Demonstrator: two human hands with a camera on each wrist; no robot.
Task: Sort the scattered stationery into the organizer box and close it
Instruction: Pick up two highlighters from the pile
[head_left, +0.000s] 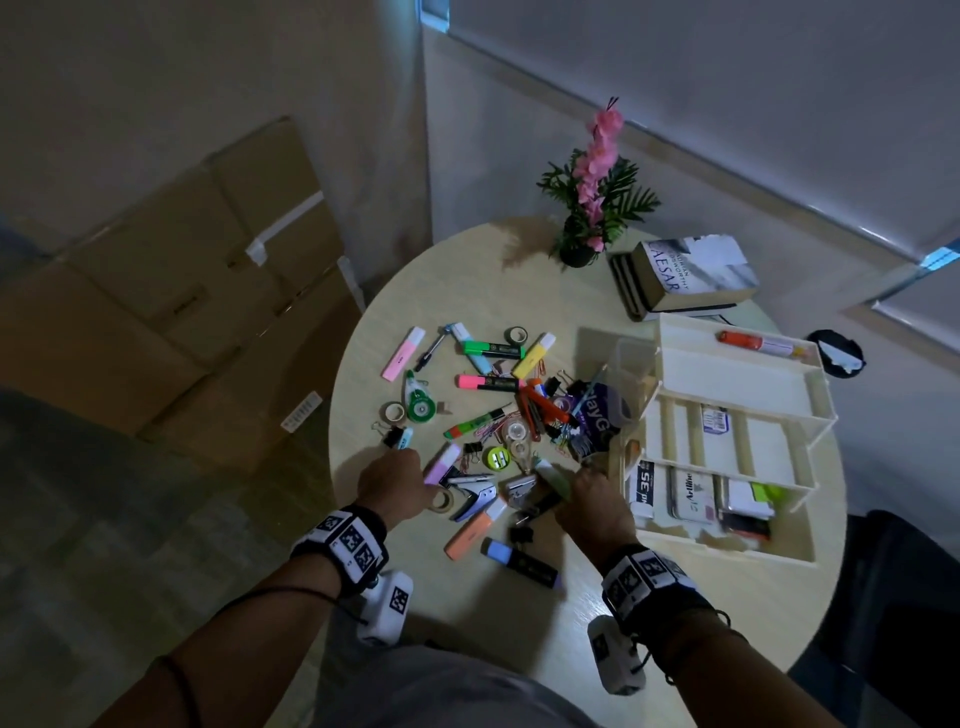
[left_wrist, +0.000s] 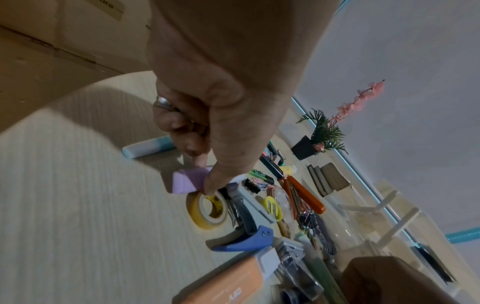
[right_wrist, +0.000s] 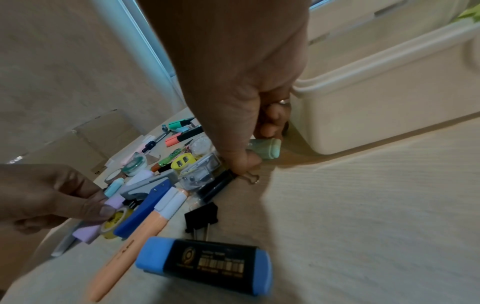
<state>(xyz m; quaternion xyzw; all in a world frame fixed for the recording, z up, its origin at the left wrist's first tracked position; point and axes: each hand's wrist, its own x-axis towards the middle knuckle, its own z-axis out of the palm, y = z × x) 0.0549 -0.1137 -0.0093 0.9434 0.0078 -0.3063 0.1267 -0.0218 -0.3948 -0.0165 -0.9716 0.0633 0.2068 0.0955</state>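
Observation:
Scattered stationery lies in a heap on the round table (head_left: 467, 291). My left hand (head_left: 397, 486) pinches a lilac highlighter (head_left: 441, 464) (left_wrist: 188, 181) between thumb and fingers, just above a yellow tape roll (left_wrist: 205, 211). My right hand (head_left: 592, 499) grips a pale green highlighter (head_left: 553, 475) (right_wrist: 270, 149) close to the organizer box's corner. The cream organizer box (head_left: 779, 551) (right_wrist: 363, 107) stands open at the right with its tiered trays spread; markers and erasers lie in the bottom tray, an orange marker (head_left: 743, 340) in the top one.
An orange highlighter (head_left: 472, 527), a blue-capped black highlighter (head_left: 524, 561), a blue hole punch (left_wrist: 249, 236), orange scissors (head_left: 540, 405), binder clips and tape rolls lie between my hands. A potted pink flower (head_left: 592, 208) and stacked books (head_left: 691, 275) stand at the back. Cardboard boxes (head_left: 182, 312) sit left.

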